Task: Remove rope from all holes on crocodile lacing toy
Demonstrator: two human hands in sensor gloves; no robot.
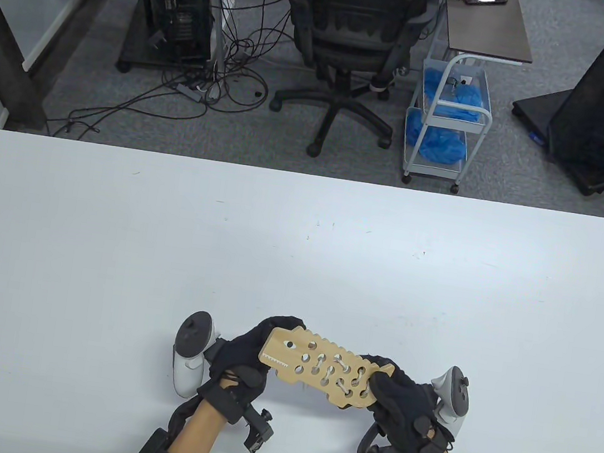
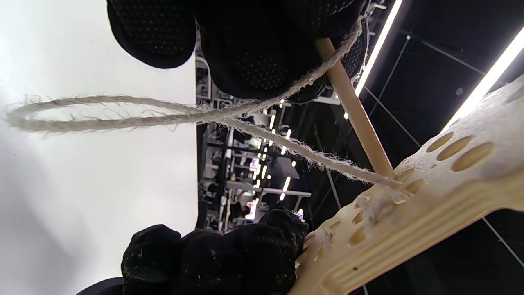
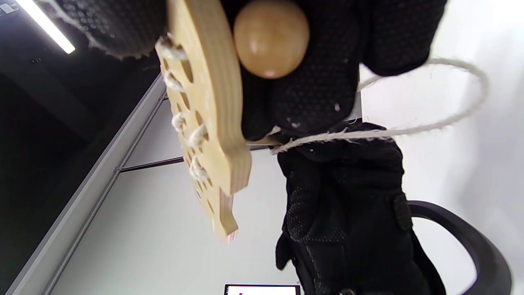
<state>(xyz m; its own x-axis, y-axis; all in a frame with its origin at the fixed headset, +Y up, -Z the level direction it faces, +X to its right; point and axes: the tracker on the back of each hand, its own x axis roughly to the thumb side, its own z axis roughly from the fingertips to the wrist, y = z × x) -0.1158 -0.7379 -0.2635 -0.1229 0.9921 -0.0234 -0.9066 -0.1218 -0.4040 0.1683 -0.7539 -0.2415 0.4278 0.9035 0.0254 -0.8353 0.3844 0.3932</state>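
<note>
The wooden crocodile board is held just above the table near its front edge. White rope is laced through holes in its middle and tail half. My right hand grips the tail end; in the right wrist view its fingers clamp the board beside a wooden bead. My left hand is at the head end. Under the board its fingers pinch a wooden needle that reaches a hole in the board. Loose rope loops below.
The white table stretches away beyond the hands. Past its far edge stand an office chair, a wheeled cart and a computer tower with cables on the floor.
</note>
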